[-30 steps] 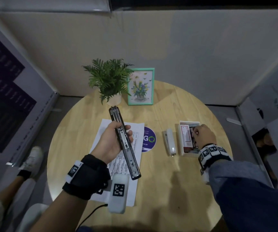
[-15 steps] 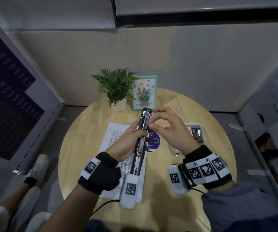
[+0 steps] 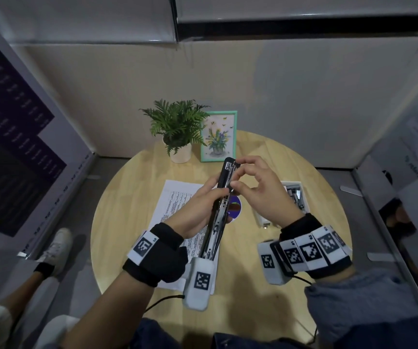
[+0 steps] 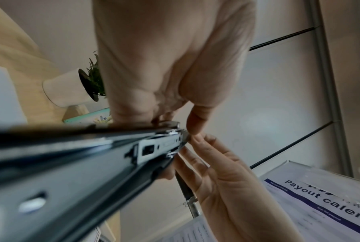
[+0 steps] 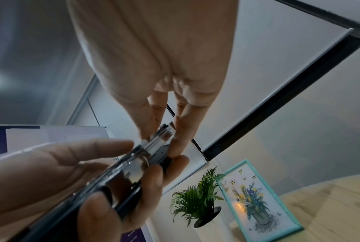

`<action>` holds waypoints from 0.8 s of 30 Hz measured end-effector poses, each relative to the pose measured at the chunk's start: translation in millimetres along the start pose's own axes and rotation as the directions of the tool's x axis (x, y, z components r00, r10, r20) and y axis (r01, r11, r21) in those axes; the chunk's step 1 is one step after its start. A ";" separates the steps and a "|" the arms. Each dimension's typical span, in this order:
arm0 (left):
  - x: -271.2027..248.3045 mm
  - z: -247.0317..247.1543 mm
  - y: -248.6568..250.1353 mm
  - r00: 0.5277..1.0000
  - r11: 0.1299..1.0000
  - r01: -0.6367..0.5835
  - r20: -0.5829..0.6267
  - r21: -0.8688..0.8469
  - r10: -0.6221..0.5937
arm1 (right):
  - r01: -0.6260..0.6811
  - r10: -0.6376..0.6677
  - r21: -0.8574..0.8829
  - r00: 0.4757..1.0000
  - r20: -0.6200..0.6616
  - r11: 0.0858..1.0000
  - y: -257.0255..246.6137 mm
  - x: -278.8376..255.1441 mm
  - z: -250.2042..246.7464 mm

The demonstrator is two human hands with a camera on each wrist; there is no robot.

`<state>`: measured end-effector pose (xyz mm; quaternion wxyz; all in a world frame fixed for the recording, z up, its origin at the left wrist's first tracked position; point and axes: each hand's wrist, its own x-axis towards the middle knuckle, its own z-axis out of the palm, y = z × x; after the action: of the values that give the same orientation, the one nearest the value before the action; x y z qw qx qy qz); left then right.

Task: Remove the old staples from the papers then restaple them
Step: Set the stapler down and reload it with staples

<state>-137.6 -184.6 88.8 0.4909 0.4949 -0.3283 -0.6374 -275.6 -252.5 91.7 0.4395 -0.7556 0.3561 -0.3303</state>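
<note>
From the head view, the left hand (image 3: 198,210) wraps around a long black stapler (image 3: 221,197), opened out flat and held up above the round table (image 3: 127,197). The right hand (image 3: 260,190) pinches at its far tip. The papers (image 3: 175,200) lie near the table's middle, under the hands. A box of staples (image 3: 296,195) sits near the right edge.

From the left wrist, the right fingers (image 4: 197,119) touch the stapler's metal end (image 4: 175,139).

From the right wrist, the thumb and finger (image 5: 181,135) squeeze the tip; the left fingers (image 5: 96,150) curl around the body.

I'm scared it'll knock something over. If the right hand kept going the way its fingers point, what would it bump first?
The right hand already touches the stapler. Beyond that, probably the left hand; depth is unclear.
</note>
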 end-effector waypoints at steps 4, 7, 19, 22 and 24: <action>0.5 1.1 -3.3 1.000 1.000 -0.010 0.005 0.001 0.010 | 0.006 -0.009 -0.029 0.994 -0.108 1.000 1.1 0.3 3.1; 1.6 -0.3 -6.0 1.000 1.000 -0.002 0.009 -0.014 0.002 | 0.000 -0.010 -0.052 0.981 -0.192 0.999 -0.4 1.8 6.2; 7.0 -5.7 -16.2 0.995 0.917 0.009 -0.087 -0.400 -0.048 | -0.078 0.079 0.013 0.963 -0.259 0.997 8.4 -8.4 16.8; 13.0 -17.9 -20.4 0.969 0.852 -0.104 -0.244 -0.512 -0.028 | -0.151 0.154 -0.078 0.987 0.034 0.985 13.6 -37.1 30.1; 15.3 -26.6 -25.4 0.947 0.822 -0.172 -0.320 -0.543 -0.013 | -0.217 0.233 -0.091 0.940 0.248 0.972 16.6 -52.8 37.8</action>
<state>-120.3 -189.7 53.3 0.6865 0.4069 -0.0648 -0.5991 -277.0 -198.5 51.9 0.4929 -0.7599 0.3901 -0.1658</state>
